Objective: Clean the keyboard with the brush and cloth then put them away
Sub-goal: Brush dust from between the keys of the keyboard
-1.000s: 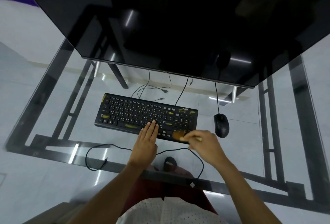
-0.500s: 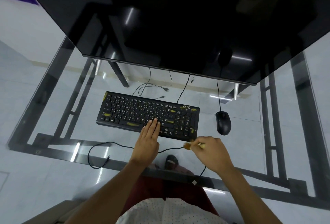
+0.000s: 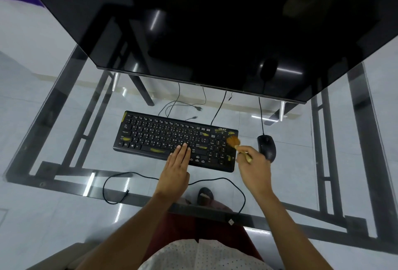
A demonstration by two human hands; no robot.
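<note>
A black keyboard (image 3: 163, 136) with yellow smears lies on the glass desk (image 3: 64, 162). My left hand (image 3: 175, 168) lies flat on its front edge, fingers together on the keys near the space bar. My right hand (image 3: 253, 167) grips a small brush (image 3: 234, 142) by its light handle. The orange bristles rest on the number pad at the keyboard's right end. No cloth is in view.
A black mouse (image 3: 267, 148) sits just right of the keyboard, close to my right hand. A large dark monitor (image 3: 215, 33) overhangs the back of the desk. A loose black cable (image 3: 120, 185) loops along the front edge. Black frame bars show through the glass.
My right hand has swept the brush from the keyboard's front right corner, off its front edge, then back up onto the upper number pad. The left hand stayed put.
</note>
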